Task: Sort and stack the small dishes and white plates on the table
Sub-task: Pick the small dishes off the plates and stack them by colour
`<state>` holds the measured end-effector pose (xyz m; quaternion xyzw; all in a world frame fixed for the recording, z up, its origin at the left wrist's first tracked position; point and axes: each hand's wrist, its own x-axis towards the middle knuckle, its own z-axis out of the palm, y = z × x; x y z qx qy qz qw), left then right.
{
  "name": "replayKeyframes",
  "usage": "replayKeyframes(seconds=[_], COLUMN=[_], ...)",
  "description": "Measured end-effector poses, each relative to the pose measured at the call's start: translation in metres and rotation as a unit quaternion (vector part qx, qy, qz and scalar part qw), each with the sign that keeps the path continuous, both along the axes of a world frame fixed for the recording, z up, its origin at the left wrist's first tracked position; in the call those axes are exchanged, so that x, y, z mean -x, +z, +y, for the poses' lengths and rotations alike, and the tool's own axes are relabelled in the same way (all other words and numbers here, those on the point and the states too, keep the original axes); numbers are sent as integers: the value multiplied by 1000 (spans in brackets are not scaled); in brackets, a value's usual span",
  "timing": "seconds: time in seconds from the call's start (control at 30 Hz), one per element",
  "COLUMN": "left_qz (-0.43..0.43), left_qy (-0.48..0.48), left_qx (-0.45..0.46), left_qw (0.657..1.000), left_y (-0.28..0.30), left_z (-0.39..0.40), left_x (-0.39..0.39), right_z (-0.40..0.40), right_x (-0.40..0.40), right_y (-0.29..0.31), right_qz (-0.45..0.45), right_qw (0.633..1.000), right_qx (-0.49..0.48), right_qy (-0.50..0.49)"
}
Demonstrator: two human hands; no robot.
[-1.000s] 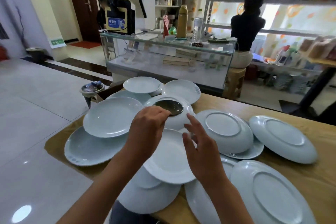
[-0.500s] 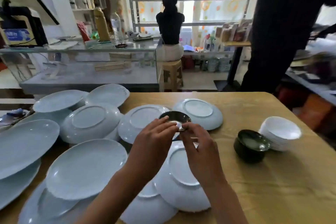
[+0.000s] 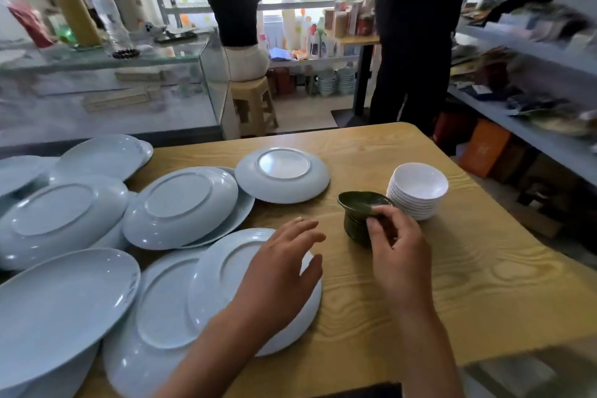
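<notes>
Our right hand [image 3: 395,255] pinches the near rim of a small dark green dish [image 3: 361,202], fingers curled round the edge, thumb side hidden. The dish sits tilted on top of the dark dish stack [image 3: 355,229], which stands toward the bench's right edge, just beside the stack of white bowls [image 3: 418,192]. Our left hand [image 3: 281,271] holds nothing, fingers spread and relaxed, hovering over the nearest overturned white plate [image 3: 213,281]; contact with it can't be confirmed.

Step in hand, as we read it: seating the green dish onto its stack. To do it well we should level the dish first, since it sits askew with its far rim higher, then centre it over the dishes below and let go only once it nests flat. Keep the pinch light and lower rather than drop; glazed ceramic slides, and the stack is narrow and could tip toward the white bowls.

White plates still lie scattered and overlapping across the left half of the bench [image 3: 452,284], most face down, one [image 3: 282,174] alone nearer the far edge. Those look unsorted, so the task seems early to midway. The free left hand is well placed to steady the dark stack, or to start on the nearest plate.
</notes>
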<state>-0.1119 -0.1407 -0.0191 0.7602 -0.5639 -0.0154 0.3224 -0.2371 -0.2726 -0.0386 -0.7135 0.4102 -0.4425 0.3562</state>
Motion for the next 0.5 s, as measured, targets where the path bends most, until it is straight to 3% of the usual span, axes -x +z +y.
replayKeyframes(seconds=[0.3,0.5], left_qz=[3,-34], left_qy=[-29,-28], left_qx=[-29,-59], left_qw=[999,997], left_y=[20,3], left_z=[-57,-95], left_x=[8,17], right_z=[-15,-49], right_x=[17,39], right_y=[-16,-17], right_qz=[-13,-30], right_qw=[999,990], right_qx=[-1,40], right_qy=[-40,-132])
